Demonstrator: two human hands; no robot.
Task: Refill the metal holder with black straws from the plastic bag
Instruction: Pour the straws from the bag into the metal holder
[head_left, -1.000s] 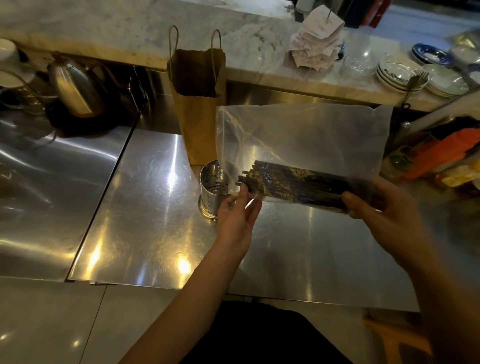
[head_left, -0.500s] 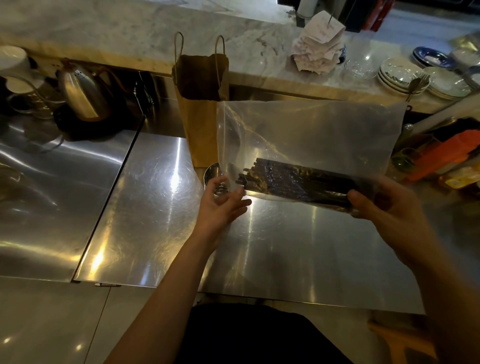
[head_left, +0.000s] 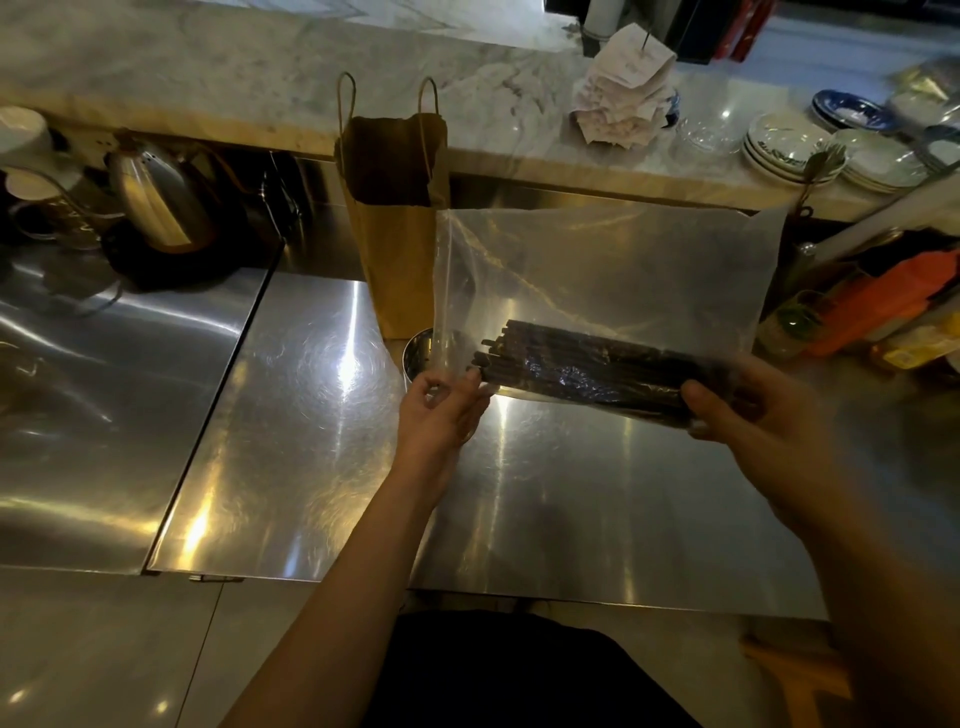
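Observation:
A clear plastic bag (head_left: 613, 270) hangs in the air over the steel counter, with a bundle of black straws (head_left: 582, 366) lying sideways along its bottom. My right hand (head_left: 753, 415) grips the bag's lower right end around the straws. My left hand (head_left: 441, 410) is at the bag's lower left corner, thumb and fingers pinching the plastic beside the straw tips. The metal holder (head_left: 418, 351) stands on the counter just behind my left hand; only its rim and part of its wall show, the rest is hidden by the bag and hand.
A brown paper bag (head_left: 395, 218) stands right behind the holder. A metal kettle (head_left: 156, 197) sits at the back left. Stacked plates (head_left: 795, 148) and paper slips (head_left: 623, 93) are on the marble ledge. Bottles and orange packaging (head_left: 872, 306) crowd the right.
My left hand has moved from under the straw tips to the bag's left edge and taken hold of the plastic, now covering more of the holder. The bag stays held by my right hand.

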